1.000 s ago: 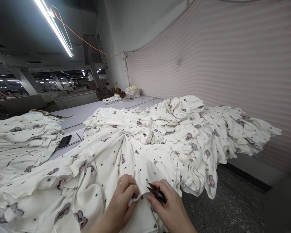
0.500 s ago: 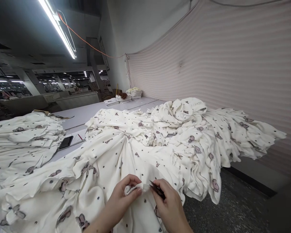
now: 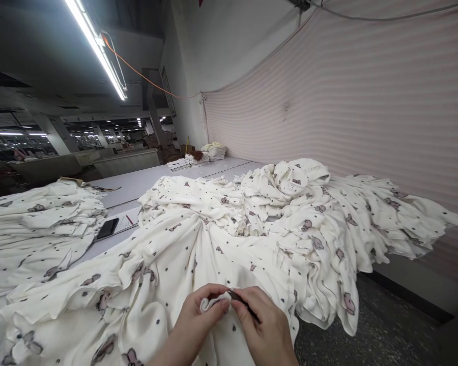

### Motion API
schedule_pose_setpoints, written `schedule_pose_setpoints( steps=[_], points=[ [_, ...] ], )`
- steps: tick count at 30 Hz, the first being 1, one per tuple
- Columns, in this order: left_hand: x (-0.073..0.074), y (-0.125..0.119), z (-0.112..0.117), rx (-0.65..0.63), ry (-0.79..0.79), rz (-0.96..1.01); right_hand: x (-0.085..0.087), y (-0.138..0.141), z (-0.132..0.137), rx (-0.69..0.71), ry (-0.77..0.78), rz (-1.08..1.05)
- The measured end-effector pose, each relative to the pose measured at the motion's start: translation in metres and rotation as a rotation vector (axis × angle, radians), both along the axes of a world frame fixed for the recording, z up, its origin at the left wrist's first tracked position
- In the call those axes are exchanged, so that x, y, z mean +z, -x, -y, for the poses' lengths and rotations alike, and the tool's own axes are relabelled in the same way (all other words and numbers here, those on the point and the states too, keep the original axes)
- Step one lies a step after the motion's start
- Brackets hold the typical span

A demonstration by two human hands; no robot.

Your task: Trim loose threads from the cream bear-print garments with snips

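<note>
Where the white cloth printed with mauve figures and dark dots (image 3: 213, 259) spreads across the near side of the pale grey table (image 3: 137, 180), its curled edge rises between both hands; the left hand (image 3: 202, 311) pinches that edge, while the right hand (image 3: 267, 317) grips slim, dark, pointed snips (image 3: 249, 307) beside it; whether the blades are parted, I cannot tell; good handling probably means holding the edge taut, guarding the left fingertips and nicking no cloth; the black rectangular phone (image 3: 107, 228) lies well apart.
</note>
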State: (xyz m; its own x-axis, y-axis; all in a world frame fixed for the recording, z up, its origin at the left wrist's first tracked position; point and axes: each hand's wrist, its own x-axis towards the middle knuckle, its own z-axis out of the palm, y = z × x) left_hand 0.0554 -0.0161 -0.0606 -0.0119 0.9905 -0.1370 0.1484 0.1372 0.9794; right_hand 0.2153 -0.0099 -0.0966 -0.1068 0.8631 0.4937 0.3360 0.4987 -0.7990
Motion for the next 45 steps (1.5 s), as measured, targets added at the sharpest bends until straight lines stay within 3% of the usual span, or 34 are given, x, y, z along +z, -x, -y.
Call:
schedule_pose_setpoints(
  steps=[6, 10, 16, 21, 28, 35, 39, 43, 45],
  points=[
    [0.008, -0.001, 0.001, -0.065, -0.043, -0.116, 0.001, -0.005, 0.001, 0.003, 0.047, 0.008],
    [0.008, -0.002, 0.001, -0.054, -0.014, -0.108, -0.001, -0.001, 0.0, -0.017, 0.1, -0.124],
    [0.007, 0.002, -0.003, -0.054, 0.007, -0.101, -0.002, 0.007, -0.005, 0.048, 0.004, -0.15],
    [0.011, 0.002, -0.005, -0.199, 0.02, -0.166, 0.002, 0.012, -0.01, 0.019, 0.147, -0.183],
    [0.015, -0.005, -0.005, -0.076, -0.019, -0.082, 0.004, -0.001, -0.007, 0.045, 0.192, -0.271],
    [0.018, -0.006, -0.009, -0.188, -0.061, -0.142, 0.003, -0.01, -0.008, 0.176, 0.381, -0.325],
    [0.018, -0.007, -0.011, -0.212, -0.027, -0.161, 0.011, -0.014, -0.011, 0.168, 0.392, -0.269],
    [0.017, -0.005, -0.014, -0.232, -0.009, -0.183, 0.014, -0.021, -0.012, 0.283, 0.493, -0.286],
    [0.016, -0.006, -0.015, -0.251, 0.002, -0.176, 0.013, -0.021, -0.011, 0.27, 0.478, -0.291]
  ],
)
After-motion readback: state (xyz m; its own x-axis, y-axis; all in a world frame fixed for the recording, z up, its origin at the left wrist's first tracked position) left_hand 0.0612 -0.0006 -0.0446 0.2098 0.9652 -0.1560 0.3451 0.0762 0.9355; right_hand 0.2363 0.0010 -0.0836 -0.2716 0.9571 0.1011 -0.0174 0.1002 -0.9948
